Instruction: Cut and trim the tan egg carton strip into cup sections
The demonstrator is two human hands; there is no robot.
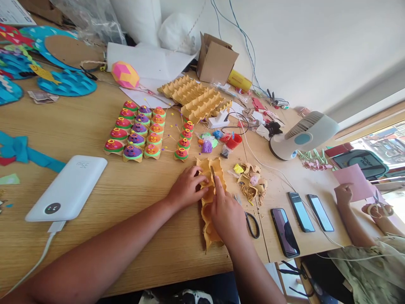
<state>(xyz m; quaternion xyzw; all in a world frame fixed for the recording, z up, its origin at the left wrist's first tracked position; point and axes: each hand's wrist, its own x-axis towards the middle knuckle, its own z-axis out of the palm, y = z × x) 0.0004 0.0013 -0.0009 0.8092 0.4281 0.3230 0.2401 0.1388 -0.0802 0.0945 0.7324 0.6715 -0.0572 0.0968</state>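
Observation:
A strip of yellow-brown egg tray (210,234) lies lengthwise on the table in front of me. My left hand (188,188) grips its left edge near the far end, thumb and fingers bent over the cups. In my right hand (229,213) is a craft knife (213,172), its thin dark blade pointing away from me over the strip. My index finger lies along the knife, and its handle is hidden in my palm. Black-handled scissors (253,226) rest just right of my right hand, their blades partly covered.
Painted egg-tray caterpillars (136,135) stand in rows beyond my left hand. Farther back are whole egg trays (196,97) and a cardboard box (217,59). Carton scraps (252,181), several phones (284,232), a fan (300,135) and a power bank (68,188) surround me. Another person's hand (376,210) holds scissors at right.

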